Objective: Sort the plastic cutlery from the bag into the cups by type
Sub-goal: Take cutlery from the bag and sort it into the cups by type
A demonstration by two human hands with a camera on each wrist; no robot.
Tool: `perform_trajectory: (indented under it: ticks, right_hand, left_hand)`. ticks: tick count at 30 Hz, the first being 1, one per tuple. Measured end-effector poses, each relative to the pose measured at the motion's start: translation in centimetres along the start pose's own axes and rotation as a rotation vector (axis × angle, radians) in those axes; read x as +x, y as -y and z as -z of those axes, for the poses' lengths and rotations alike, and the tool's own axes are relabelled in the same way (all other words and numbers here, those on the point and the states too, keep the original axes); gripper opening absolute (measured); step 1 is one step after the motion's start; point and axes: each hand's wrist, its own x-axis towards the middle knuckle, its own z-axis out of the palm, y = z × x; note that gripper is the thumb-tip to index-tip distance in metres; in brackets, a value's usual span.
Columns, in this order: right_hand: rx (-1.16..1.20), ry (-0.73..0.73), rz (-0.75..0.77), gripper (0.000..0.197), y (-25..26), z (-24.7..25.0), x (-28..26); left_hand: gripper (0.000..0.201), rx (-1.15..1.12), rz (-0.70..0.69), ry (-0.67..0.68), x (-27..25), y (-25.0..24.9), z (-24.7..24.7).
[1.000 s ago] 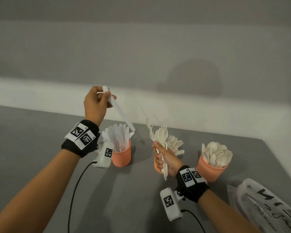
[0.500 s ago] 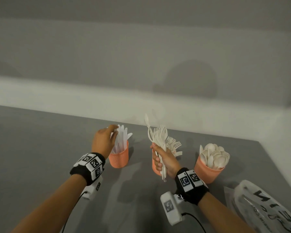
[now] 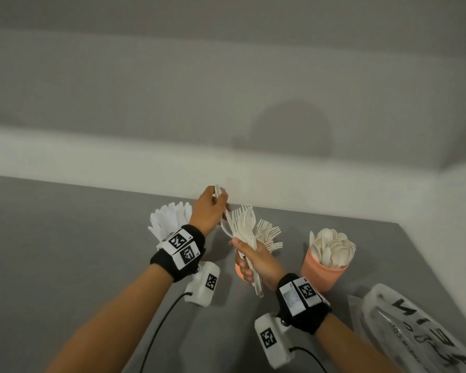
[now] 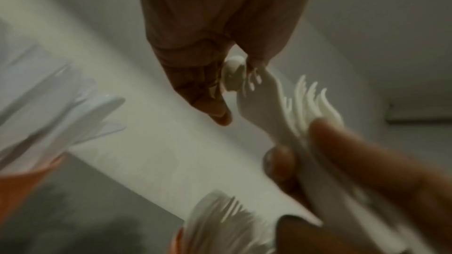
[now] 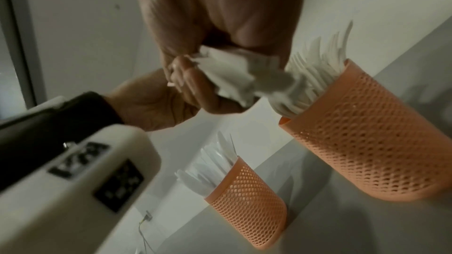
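Observation:
My right hand [image 3: 249,261] grips a bundle of white plastic forks [image 3: 244,224] by the handles, just in front of the fork cup [image 3: 269,232]. That orange cup is mostly hidden behind the hand. My left hand [image 3: 219,201] has come up to the bundle and pinches a single white piece of cutlery [image 3: 218,191], tilted beside the fork tines. Its type is unclear. In the left wrist view the fingertips [image 4: 220,117] hold its rounded end [image 4: 232,72]. The knife cup [image 5: 249,190] stands to the left, the spoon cup [image 3: 322,273] to the right.
A clear plastic bag [image 3: 414,332] with black lettering lies at the lower right on the grey table [image 3: 65,251]. The table ends at a white ledge [image 3: 119,170] along the wall and a corner on the right. Cables run from both wrist cameras.
My left hand lowered the knife into the knife cup and let it go. It then moved right to the fork bundle and took hold of one piece. The right hand stayed put.

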Motion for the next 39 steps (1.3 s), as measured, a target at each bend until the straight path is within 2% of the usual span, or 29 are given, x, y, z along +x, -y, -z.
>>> perform_trajectory:
  ticks: [3, 8, 12, 15, 18, 20, 22, 24, 26, 28, 30, 32, 36, 39]
  right_hand:
    - [0.090, -0.008, -0.034, 0.019, 0.2, 0.8, -0.5]
    - [0.126, -0.011, -0.067, 0.021, -0.4, 0.8, -0.5]
    - [0.138, -0.063, -0.052, 0.033, -0.8, 0.9, -0.4]
    - [0.176, -0.083, -0.029, 0.022, -0.6, 1.0, -0.7]
    - [0.164, -0.149, -0.004, 0.019, -0.3, 1.0, -0.7]
    - [0.159, -0.175, 0.015, 0.019, -0.3, 1.1, -0.7]
    - [0.154, -0.192, 0.024, 0.019, -0.4, 1.1, -0.7]
    - [0.201, -0.191, 0.022, 0.022, -0.5, 1.3, -0.7]
    - [0.251, -0.214, 0.025, 0.028, -0.7, 1.6, -0.5]
    - [0.182, -0.324, 0.036, 0.026, -0.8, 2.1, -0.3]
    - [0.116, -0.400, 0.064, 0.019, -0.8, 2.6, -0.3]
    - [0.045, -0.447, 0.097, 0.020, -0.9, 2.9, -0.2]
    - [-0.171, -0.501, 0.130, 0.012, -1.8, 2.9, 0.8]
    - [-0.208, -0.507, 0.169, 0.021, -2.0, 2.3, 1.2]
  left_hand:
    - [0.015, 0.108, -0.003, 0.032, 0.1, 0.7, -0.9]
    - [0.025, 0.218, 0.097, 0.217, -1.1, 0.7, -2.4]
    - [0.020, -0.018, 0.270, 0.313, -1.8, 0.5, -2.6]
    - [0.012, -0.130, 0.323, 0.384, -2.0, 1.1, -2.5]
    - [0.020, -0.234, 0.347, 0.397, -2.5, 2.0, -3.1]
    - [0.031, -0.194, 0.349, 0.408, -3.0, 2.4, -3.8]
    - [0.035, -0.138, 0.331, 0.382, -3.6, 2.4, -4.3]
    - [0.034, -0.151, 0.322, 0.287, -3.7, 2.3, -4.6]
    - [0.033, -0.249, 0.304, 0.125, -3.4, 2.3, -4.7]
    - [0.032, -0.343, 0.238, -0.062, -2.8, 2.2, -4.3]
    - [0.030, -0.375, 0.151, -0.142, -2.4, 2.0, -3.9]
    - [0.024, -0.353, 0.099, -0.107, -2.5, 1.6, -3.9]
    - [0.006, -0.111, -0.033, 0.030, -3.2, 1.5, -5.4]
    - [0.024, -0.083, -0.066, 0.025, -4.1, 1.4, -6.9]
